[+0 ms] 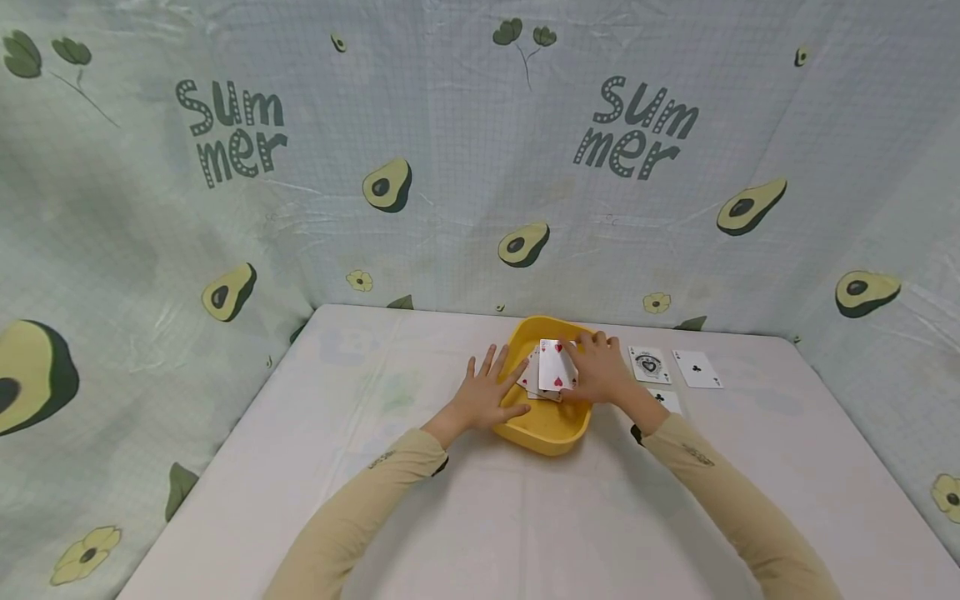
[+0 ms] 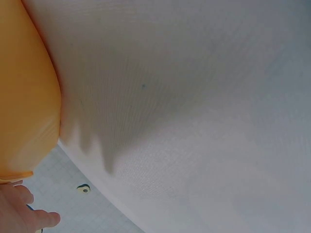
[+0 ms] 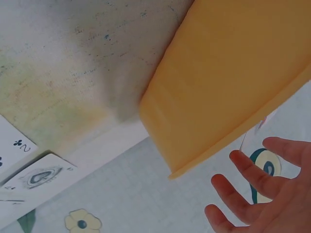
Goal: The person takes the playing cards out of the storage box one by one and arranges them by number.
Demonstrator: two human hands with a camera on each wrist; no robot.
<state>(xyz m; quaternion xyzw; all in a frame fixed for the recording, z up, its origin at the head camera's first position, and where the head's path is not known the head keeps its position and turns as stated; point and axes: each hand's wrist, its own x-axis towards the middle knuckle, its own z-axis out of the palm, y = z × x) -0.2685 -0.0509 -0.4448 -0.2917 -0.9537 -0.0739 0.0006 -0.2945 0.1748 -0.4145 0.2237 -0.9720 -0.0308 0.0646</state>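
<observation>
A yellow plastic basket (image 1: 546, 443) stands on the table with several playing cards (image 1: 528, 375) inside. My left hand (image 1: 483, 396) lies at its left rim with the fingers spread. My right hand (image 1: 597, 371) reaches over the right rim, holding a heart playing card (image 1: 553, 371) by its right side between thumb and forefinger. In the right wrist view, part of this card (image 3: 252, 131) shows above the basket's rim, while the other fingers are spread; the thumb is hidden there. In the left wrist view, the left fingers (image 2: 46, 219) show beside the basket (image 2: 29, 87).
Right of the basket lie an ace with a large emblem (image 1: 649, 365), a club card (image 1: 698, 368) and another club card (image 1: 665, 401), partly covered by my right wrist. A patterned cloth (image 1: 450, 250) hangs behind the white table (image 1: 525, 533).
</observation>
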